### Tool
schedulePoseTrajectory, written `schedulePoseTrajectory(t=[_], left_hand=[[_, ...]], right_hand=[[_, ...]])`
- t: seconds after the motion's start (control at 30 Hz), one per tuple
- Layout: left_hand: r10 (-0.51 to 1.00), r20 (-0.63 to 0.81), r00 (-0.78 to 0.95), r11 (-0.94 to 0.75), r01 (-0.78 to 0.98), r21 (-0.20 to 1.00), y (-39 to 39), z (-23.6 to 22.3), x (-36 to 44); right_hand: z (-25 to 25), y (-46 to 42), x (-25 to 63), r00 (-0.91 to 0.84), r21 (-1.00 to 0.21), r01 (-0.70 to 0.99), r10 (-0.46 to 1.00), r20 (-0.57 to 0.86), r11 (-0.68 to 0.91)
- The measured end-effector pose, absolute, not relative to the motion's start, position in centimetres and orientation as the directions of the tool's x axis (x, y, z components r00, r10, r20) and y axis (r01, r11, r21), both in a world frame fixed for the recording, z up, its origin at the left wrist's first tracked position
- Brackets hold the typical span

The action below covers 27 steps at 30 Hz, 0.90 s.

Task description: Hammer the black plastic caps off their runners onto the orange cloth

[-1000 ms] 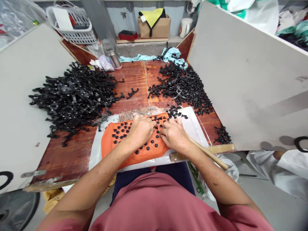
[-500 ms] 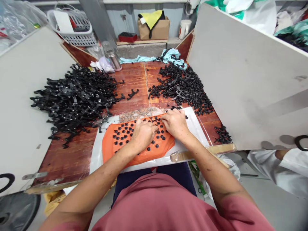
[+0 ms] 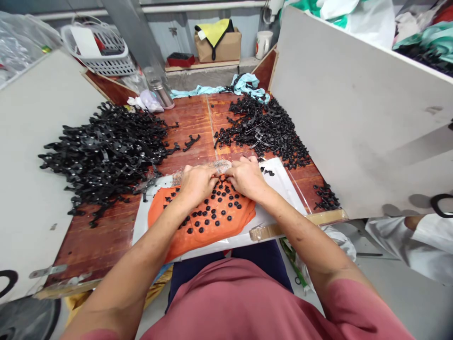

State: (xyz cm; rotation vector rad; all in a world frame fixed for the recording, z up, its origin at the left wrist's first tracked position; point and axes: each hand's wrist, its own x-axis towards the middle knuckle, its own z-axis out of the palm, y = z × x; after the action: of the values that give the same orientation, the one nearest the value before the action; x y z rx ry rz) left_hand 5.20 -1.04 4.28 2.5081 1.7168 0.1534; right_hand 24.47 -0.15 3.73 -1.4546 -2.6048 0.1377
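An orange cloth dotted with small black round button-like pieces lies before me on a white board. My left hand is curled over the cloth's far edge, thumb and fingers drawn together on it. Close beside it, my right hand also grips the far edge with bent fingers. Between the two thumbs a short stretch of orange edge with black pieces shows. The fingertips are partly hidden behind the hands. A few loose black bits lie on the board just right of my right hand.
A large heap of linked black pieces covers the left of the wooden table. Another black heap is at back right, with a smaller pile near the right partition. A steel flask stands behind.
My left hand has moved from the middle of the cloth to its far edge. My right hand has shifted slightly left, nearer to it. The cloth's far edge is now bunched between them.
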Motion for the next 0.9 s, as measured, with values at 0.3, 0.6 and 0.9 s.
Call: schedulePoseTrajectory(t=[0.3,0.6,0.9], left_hand=[[0.901,-0.165,0.402,-0.377,0.912,0.162,1.9,3.0,5.8],[0.921,-0.047,0.387,-0.366,0.900,0.238,1.8,4.0,5.1],[0.856,-0.030,0.517,-0.501,0.841,0.202,2.3,2.7,4.3]], right_hand=[[3.0,1.3,23.5,-0.478,-0.233,0.861,0.876,-0.062,0.453],[2.7,2.1,26.2,-0.430,-0.279,0.848,0.893,0.134,0.451],[2.1,1.3,26.2,-0.607,-0.120,0.778,0.787,0.113,0.617]])
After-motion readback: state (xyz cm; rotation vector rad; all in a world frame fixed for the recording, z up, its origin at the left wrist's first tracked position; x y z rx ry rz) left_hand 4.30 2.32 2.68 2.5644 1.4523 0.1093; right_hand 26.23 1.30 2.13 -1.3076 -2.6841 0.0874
